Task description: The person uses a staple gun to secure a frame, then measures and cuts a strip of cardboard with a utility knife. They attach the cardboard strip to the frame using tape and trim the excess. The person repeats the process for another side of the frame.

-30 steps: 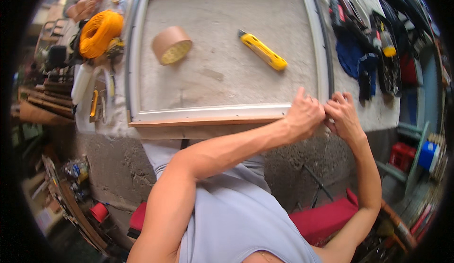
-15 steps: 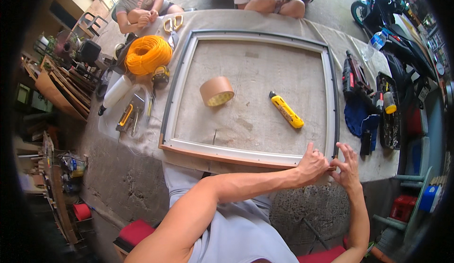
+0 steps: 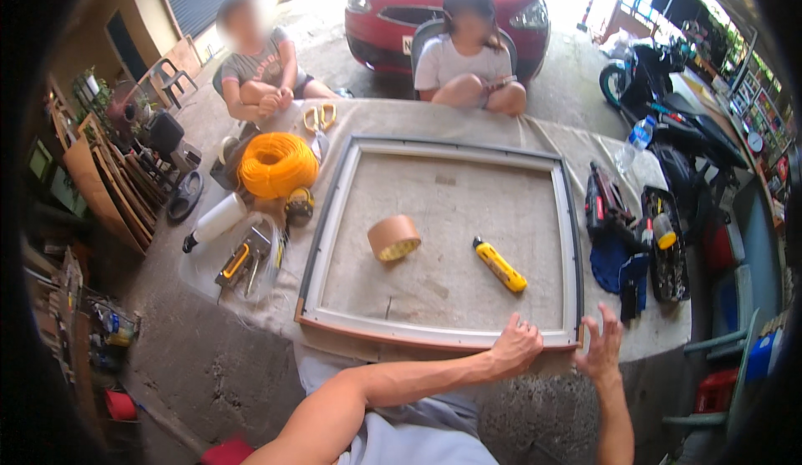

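Lying leftmost on the pale table cover [image 3: 384, 121]: one white cylinder [image 3: 219, 217], dark at one end; one yellow-and-black hand tool [image 3: 236, 263] on clear plastic; one coil of orange rope [image 3: 278, 166], a tape measure [image 3: 299, 206] just beside it. Centre: one rectangular frame [image 3: 328, 239], flat, white within a grey border, near side edged in brown; inside its opening, well apart, one roll of brown tape [image 3: 393, 238] and one yellow cutter [image 3: 499, 266]. Left hand [image 3: 515, 345]: at the near side, toward the right, fingers curled; cannot tell whether they grip. Right hand [image 3: 600, 346]: by the near right corner, fingers released, spread; contact unclear. Rightmost: one blue cloth [image 3: 616, 271].
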Demonstrator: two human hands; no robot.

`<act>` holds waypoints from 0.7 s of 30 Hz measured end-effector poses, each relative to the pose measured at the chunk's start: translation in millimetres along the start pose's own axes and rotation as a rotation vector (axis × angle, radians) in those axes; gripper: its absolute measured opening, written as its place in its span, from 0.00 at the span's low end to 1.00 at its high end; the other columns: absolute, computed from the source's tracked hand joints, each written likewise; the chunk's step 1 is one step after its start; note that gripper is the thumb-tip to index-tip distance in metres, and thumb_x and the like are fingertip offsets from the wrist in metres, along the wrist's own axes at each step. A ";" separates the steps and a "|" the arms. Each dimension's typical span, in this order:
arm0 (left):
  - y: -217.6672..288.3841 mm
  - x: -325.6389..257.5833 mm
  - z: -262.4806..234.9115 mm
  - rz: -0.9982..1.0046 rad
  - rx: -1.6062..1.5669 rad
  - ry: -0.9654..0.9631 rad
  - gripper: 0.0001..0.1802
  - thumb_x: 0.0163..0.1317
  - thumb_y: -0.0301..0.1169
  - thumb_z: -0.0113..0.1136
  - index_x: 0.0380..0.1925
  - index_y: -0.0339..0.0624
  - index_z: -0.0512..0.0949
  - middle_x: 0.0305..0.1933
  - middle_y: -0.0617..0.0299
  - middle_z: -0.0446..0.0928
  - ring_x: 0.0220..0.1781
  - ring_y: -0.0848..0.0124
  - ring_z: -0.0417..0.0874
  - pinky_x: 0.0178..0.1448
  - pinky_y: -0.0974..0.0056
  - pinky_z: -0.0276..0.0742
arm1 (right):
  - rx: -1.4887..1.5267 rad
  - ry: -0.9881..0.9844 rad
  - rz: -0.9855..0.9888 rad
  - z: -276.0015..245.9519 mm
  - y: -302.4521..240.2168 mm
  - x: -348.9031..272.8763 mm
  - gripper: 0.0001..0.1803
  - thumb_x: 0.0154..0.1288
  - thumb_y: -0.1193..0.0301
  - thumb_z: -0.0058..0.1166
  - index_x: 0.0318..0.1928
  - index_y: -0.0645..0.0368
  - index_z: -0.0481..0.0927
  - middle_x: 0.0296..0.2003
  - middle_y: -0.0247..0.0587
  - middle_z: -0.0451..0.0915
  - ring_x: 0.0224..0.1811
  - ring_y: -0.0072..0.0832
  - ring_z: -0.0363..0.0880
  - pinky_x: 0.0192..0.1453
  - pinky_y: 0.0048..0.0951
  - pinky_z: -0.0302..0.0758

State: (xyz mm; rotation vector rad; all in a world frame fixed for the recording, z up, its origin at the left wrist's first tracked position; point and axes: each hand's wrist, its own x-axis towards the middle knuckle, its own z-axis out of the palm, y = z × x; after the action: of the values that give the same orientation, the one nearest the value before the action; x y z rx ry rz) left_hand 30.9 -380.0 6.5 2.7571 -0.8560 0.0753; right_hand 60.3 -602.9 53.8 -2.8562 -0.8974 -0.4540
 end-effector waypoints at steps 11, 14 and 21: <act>-58.1 -83.7 -45.7 -0.118 -0.150 -0.133 0.51 0.40 0.44 0.73 0.66 0.40 0.62 0.60 0.50 0.71 0.63 0.55 0.70 0.63 0.45 0.63 | 0.143 0.238 0.248 79.4 -170.7 -73.2 0.14 0.49 0.77 0.61 0.41 0.57 0.83 0.50 0.49 0.78 0.56 0.49 0.76 0.60 0.48 0.71; -68.3 -90.3 -65.8 -0.226 -0.022 -0.253 0.49 0.39 0.41 0.75 0.65 0.45 0.65 0.54 0.54 0.74 0.58 0.58 0.73 0.61 0.51 0.63 | 0.273 0.281 0.309 62.8 -159.0 -80.5 0.11 0.43 0.86 0.55 0.29 0.60 0.80 0.34 0.45 0.80 0.41 0.46 0.79 0.46 0.43 0.75; -78.7 -93.8 -62.0 -0.196 -0.131 -0.154 0.46 0.40 0.37 0.76 0.63 0.47 0.67 0.47 0.57 0.79 0.53 0.61 0.77 0.57 0.58 0.65 | 0.497 0.268 0.659 47.6 -176.6 -88.1 0.10 0.49 0.82 0.62 0.34 0.60 0.82 0.29 0.41 0.80 0.32 0.37 0.79 0.39 0.36 0.76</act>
State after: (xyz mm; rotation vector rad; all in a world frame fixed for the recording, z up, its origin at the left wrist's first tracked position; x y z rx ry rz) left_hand -0.6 -250.0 37.2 2.7321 -0.5978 -0.2235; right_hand -98.0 -496.7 -16.0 -2.3564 0.0088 -0.4340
